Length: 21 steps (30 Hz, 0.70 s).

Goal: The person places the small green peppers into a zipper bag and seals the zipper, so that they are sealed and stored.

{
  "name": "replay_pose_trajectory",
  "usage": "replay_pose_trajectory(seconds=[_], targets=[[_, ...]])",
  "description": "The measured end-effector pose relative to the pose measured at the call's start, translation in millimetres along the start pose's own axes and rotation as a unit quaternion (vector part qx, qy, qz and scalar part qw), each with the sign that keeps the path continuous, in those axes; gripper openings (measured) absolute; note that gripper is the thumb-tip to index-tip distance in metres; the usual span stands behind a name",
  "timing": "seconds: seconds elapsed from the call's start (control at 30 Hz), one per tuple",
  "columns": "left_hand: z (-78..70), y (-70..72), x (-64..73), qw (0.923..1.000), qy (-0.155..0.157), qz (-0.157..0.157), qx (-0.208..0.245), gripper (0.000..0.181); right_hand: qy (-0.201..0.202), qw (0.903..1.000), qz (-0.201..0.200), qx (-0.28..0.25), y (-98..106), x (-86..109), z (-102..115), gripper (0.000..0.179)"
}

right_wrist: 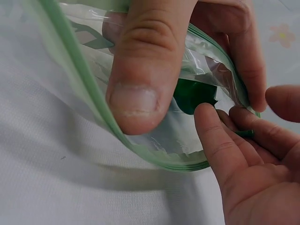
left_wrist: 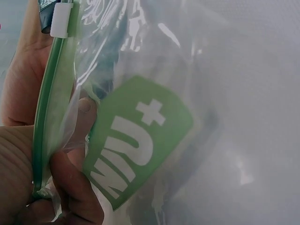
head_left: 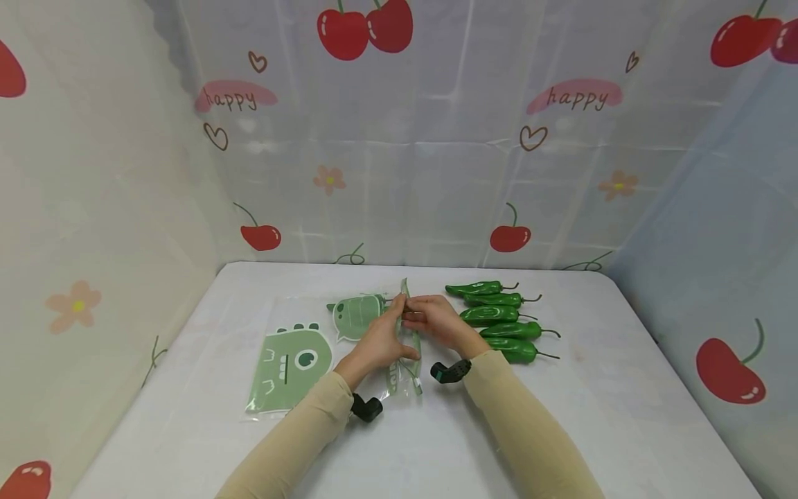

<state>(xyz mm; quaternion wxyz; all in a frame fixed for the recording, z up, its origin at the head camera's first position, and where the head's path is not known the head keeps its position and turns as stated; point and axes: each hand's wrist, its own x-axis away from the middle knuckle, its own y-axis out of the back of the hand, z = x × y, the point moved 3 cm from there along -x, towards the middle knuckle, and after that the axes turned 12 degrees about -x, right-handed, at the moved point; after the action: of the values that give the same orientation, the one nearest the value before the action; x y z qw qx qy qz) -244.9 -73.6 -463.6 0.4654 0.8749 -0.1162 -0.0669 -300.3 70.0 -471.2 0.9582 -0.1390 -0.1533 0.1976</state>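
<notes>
A clear zip bag [head_left: 293, 371] with a green dinosaur print and green zip edge lies on the table. Its mouth gapes in the right wrist view. My left hand [head_left: 382, 341] grips the bag at its mouth, thumb inside the rim [right_wrist: 154, 161]. One green pepper [right_wrist: 194, 96] is inside, partly hidden behind the printed film, its stem toward the mouth. My right hand [head_left: 439, 320] reaches into the opening and pinches that stem [right_wrist: 244, 134] with its fingertips. In the left wrist view, a white slider [left_wrist: 61, 20] sits on the green zip strip.
Several green peppers [head_left: 489, 316] lie in a column right of my right hand, stems pointing right. The white table [head_left: 623, 402] is bounded at the back and sides by sheets [head_left: 430, 187] printed with cherries. Black wrist cameras [head_left: 450, 372] sit by both sleeves.
</notes>
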Motion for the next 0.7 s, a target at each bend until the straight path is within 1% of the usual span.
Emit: replay_pose_trajectory(seconds=[0.13, 0.3, 0.4, 0.57, 0.7], targets=[[-0.1, 0.8, 0.9, 1.0000, 0.001, -0.003, 0.003, 0.125, 0.002, 0.9999, 0.014, -0.008, -1, 0.9, 0, 0.043], [-0.2, 2.0, 2.4, 1.0000, 0.002, -0.006, 0.003, 0.124, 0.002, 0.9994, 0.032, -0.009, -4, -0.7, -2, 0.052], [-0.4, 2.2, 2.7, 1.0000, 0.002, -0.005, 0.003, 0.125, 0.002, 0.9994, 0.034, -0.008, -7, -2.2, -4, 0.054], [-0.5, 2.2, 2.1, 1.0000, 0.003, -0.007, 0.006, 0.125, -0.004, 0.9992, 0.026, -0.031, -13, -3.0, -5, 0.051], [0.0, 1.9, 1.7, 1.0000, 0.002, -0.007, 0.002, 0.125, -0.008, 0.9989, 0.026, -0.037, -13, -2.0, -5, 0.050]])
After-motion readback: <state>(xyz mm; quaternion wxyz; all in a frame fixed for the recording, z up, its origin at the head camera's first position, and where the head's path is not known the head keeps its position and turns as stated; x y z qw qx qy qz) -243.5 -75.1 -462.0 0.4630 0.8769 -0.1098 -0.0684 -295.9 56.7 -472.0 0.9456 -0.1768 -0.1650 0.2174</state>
